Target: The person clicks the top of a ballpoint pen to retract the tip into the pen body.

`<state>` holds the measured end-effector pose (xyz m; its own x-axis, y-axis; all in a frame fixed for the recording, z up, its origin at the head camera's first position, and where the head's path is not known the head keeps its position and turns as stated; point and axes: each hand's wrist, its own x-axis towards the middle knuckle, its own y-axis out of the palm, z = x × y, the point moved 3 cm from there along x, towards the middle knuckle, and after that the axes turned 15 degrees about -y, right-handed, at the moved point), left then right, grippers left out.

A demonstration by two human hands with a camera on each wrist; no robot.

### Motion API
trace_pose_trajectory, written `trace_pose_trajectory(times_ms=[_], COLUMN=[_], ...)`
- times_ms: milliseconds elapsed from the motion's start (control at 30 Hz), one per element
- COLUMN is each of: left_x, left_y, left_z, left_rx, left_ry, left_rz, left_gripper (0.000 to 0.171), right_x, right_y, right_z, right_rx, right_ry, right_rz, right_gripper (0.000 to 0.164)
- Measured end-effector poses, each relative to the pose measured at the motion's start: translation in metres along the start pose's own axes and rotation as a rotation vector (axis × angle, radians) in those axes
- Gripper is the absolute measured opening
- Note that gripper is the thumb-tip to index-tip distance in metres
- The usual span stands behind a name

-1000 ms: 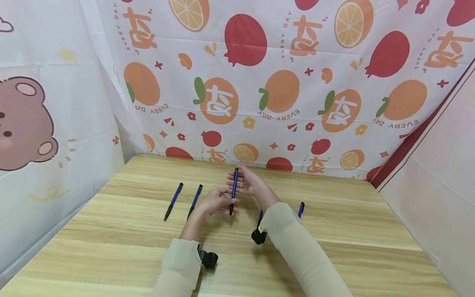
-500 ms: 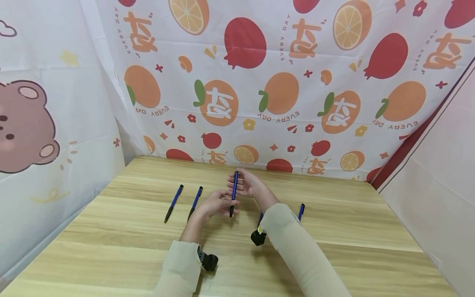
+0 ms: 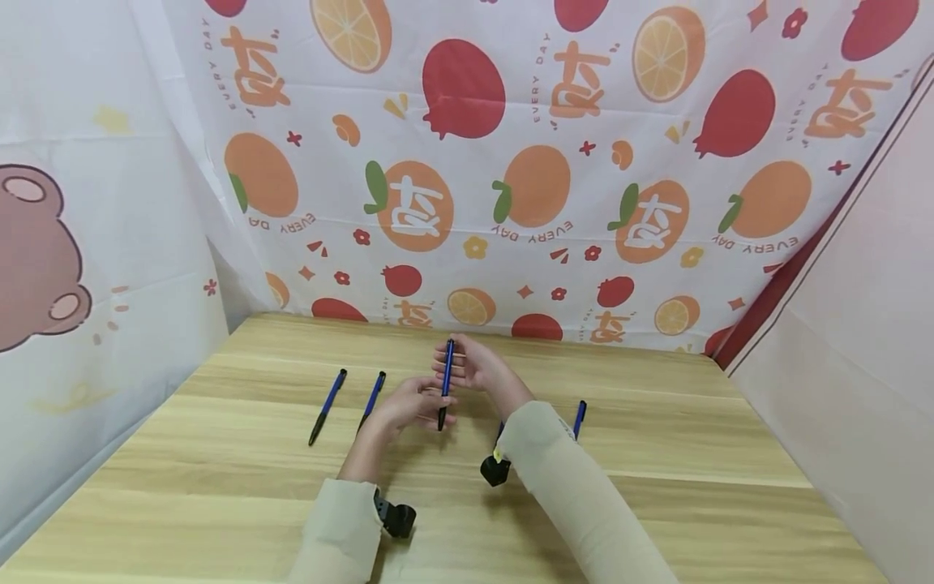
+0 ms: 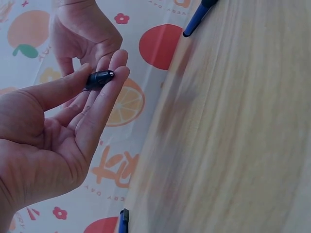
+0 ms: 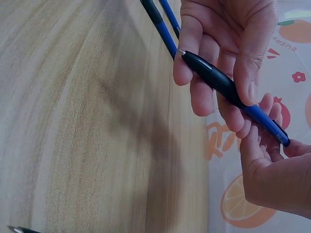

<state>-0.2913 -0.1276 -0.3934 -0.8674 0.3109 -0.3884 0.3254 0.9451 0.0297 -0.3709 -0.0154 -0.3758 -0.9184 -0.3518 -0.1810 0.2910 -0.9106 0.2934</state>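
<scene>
Above the table, a blue ballpoint pen [image 3: 447,375] with a black grip slants between both hands, its metal point showing in the right wrist view. My left hand [image 3: 410,404] pinches the pen near its black grip [image 5: 218,81], thumb on one side and fingers on the other. Around the clicker end, my right hand [image 3: 477,367] holds the pen, with the thumb at the end button and the fingers behind the barrel. Two similar pens, the outer pen [image 3: 327,407] and the inner pen [image 3: 374,396], lie left of the hands.
Right of the hands lies another blue pen [image 3: 580,418], partly covered by the right sleeve [image 3: 543,438]. One more sits mostly hidden behind the right wrist camera [image 3: 495,470]. A fruit-print curtain [image 3: 540,186] hangs at the wood table's [image 3: 657,519] back edge.
The head view has shifted slightly, so everything sits a little further left and lower. Both hands keep the same hold on the pen.
</scene>
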Motion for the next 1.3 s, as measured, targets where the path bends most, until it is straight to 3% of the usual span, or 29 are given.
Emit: trace_pose_trajectory(times_ms=[700,1300], left_x=[-0.0063,-0.0028], left_y=[0.0028,0.0013], left_z=[-0.0044,0.0021], left_rx=[-0.015,-0.005], left_ry=[-0.034,-0.004], left_rz=[-0.056,-0.051], left_gripper=[0.035,0.035], right_x=[-0.0004,0.0002], right_y=[0.0038,0.0017], right_z=[-0.0008,-0.0053], right_rx=[-0.034,-0.044], right_ry=[-0.042,-0.063], right_rz=[-0.008,-0.016], right_gripper=[0.043,0.042])
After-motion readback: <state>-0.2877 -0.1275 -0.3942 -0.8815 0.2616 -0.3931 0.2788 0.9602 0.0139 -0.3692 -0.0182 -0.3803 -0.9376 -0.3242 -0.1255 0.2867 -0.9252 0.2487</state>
